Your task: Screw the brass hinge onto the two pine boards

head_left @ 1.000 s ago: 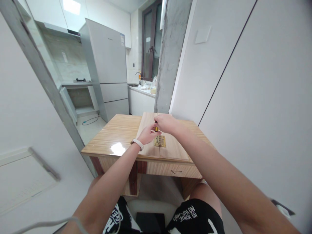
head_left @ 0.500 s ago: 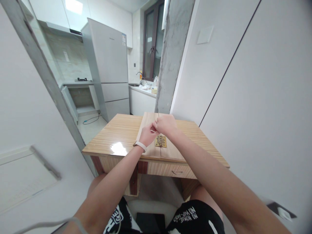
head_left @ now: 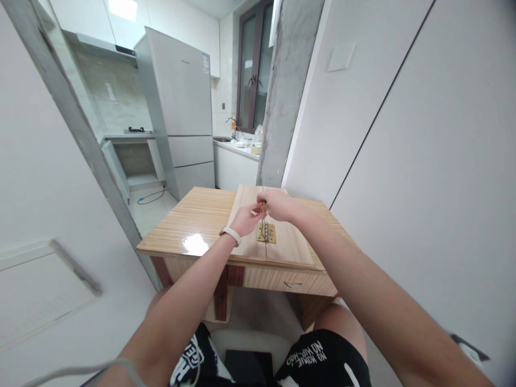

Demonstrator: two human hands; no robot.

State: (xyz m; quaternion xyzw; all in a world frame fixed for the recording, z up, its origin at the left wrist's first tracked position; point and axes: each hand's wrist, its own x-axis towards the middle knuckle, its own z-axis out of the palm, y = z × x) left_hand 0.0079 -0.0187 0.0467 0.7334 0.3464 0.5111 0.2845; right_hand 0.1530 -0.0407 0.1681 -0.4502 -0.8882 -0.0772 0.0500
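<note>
My right hand (head_left: 278,204) is closed around the top of a small screwdriver (head_left: 263,208) with a yellow and black handle. The screwdriver stands nearly upright, its thin shaft pointing down at a brass hinge (head_left: 271,234). From the left, my left hand (head_left: 246,218) pinches the screwdriver lower down, its fingertips close to the right hand's. The hinge lies opened flat across the seam between two pale wooden boards, the left board (head_left: 241,201) and the right board (head_left: 296,244). Whether the tip sits in a screw is too small to tell.
Under the boards is a glossy wood-grain desk (head_left: 193,215) with a front drawer (head_left: 274,280). A white wall (head_left: 403,161) rises close on the right. Beyond the desk stand a grey fridge (head_left: 183,97) and a sink counter (head_left: 236,161). A cable (head_left: 151,199) lies on the floor.
My right hand has shifted slightly and turned on the handle, so the screwdriver now shows between the hands. The left fingers have opened out a little. Hinge and boards stay put.
</note>
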